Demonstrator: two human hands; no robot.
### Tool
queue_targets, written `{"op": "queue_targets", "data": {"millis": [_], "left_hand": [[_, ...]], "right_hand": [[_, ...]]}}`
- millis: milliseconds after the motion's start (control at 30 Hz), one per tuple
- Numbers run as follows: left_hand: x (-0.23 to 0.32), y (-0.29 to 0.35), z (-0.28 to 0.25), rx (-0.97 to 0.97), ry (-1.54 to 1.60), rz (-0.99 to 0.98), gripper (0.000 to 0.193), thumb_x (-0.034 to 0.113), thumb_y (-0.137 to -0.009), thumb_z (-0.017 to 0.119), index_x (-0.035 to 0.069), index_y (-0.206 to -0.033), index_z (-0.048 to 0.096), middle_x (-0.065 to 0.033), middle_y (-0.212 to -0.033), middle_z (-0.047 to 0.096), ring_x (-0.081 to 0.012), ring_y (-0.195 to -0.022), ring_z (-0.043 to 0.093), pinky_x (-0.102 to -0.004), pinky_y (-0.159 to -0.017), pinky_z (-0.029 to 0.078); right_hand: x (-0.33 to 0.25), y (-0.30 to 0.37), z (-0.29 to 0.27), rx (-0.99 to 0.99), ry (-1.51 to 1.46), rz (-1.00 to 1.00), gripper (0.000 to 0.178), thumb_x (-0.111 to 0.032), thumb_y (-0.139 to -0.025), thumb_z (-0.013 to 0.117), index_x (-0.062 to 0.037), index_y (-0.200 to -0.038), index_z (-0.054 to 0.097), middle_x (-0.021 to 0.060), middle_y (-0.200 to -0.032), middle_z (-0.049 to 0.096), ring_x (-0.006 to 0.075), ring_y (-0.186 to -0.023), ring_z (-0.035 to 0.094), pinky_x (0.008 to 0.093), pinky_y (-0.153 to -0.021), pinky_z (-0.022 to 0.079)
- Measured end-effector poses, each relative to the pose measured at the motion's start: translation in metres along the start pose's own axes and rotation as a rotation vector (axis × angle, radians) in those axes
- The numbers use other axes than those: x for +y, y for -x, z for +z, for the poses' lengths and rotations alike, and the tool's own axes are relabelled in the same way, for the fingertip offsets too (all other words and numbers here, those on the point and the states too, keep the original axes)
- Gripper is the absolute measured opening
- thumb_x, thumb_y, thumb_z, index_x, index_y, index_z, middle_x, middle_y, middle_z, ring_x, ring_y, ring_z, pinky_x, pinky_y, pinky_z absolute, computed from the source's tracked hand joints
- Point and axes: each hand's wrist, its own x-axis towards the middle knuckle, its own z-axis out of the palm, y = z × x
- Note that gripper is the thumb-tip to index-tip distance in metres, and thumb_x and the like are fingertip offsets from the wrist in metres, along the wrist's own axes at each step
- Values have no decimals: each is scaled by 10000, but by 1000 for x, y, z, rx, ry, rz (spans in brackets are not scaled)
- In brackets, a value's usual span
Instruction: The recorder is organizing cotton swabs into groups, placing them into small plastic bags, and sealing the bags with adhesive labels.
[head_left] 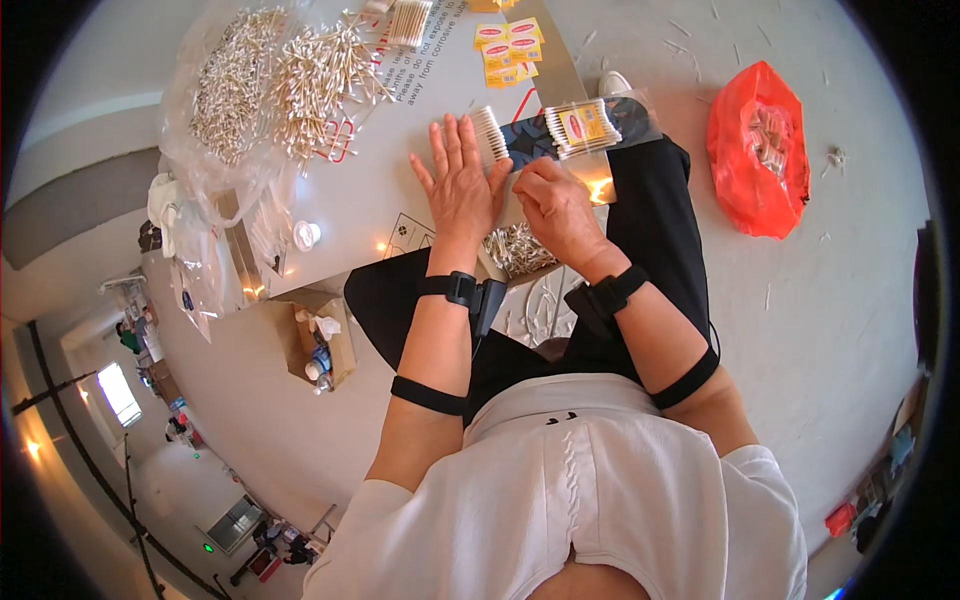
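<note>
Work surface: a low grey board [380, 190] set on a pale floor, the seated person's dark-trousered knees reaching under its near edge. Left hand [460, 180]: flat, fingers spread, palm down, pressing on a row of cotton swabs [490, 135], apparently to keep them aligned and still. Right hand [555, 205]: curled closed, fingertips pinching at the edge of a clear packet [530, 140] just beside the left hand; what exactly it grips is hidden by the knuckles. Adjacent, right: a finished bundle of swabs [585, 128] with a yellow and red label, lying at the board's edge within reach. Near edge, between the wrists: a small heap of loose swabs [518, 248]. Further out: yellow label slips [508, 48] at the far side; two large loose piles of swabs [275, 80] on clear plastic sheeting to the left, well apart from the hands. Floor, right: an orange plastic bag [758, 150], with stray swabs scattered about it.
</note>
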Motion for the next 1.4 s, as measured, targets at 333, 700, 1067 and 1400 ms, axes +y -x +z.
{"op": "queue_targets", "data": {"millis": [333, 700, 1067, 1400], "left_hand": [[1, 20, -9, 53, 45, -3, 906, 549, -897, 567, 44, -1535, 170, -151, -1612, 160, -330, -1501, 75, -641, -1141, 40], [-3, 15, -6, 79, 95, 56, 961, 547, -835, 639, 58, -1529, 187, -150, -1612, 154, -322, -1502, 92, -650, -1136, 70], [-5, 13, 6, 118, 115, 50, 960, 570, -823, 619, 70, -1526, 196, -137, -1602, 188, -311, -1493, 134, -651, -1135, 85], [-4, 12, 3, 98, 121, 34, 945, 572, -822, 622, 67, -1517, 228, -131, -1599, 197, -303, -1493, 135, -637, -1145, 81]], "right_hand": [[10, -9, 0, 47, -170, 204, 67, -30, -822, 623, -25, -875, 663, 150, -889, 633, 365, -811, 638, 425, -700, 523], [4, -38, 4, -19, 109, 58, 116, -97, -845, 617, -51, -938, 667, 154, -891, 638, 373, -813, 638, 452, -717, 521], [4, -38, 8, -49, 240, 71, 84, -129, -856, 619, -92, -900, 681, 104, -847, 618, 337, -785, 644, 437, -679, 524], [6, -36, 9, -19, 182, 97, 95, -131, -851, 626, -97, -919, 682, 112, -841, 625, 344, -787, 644, 439, -680, 516]]}}
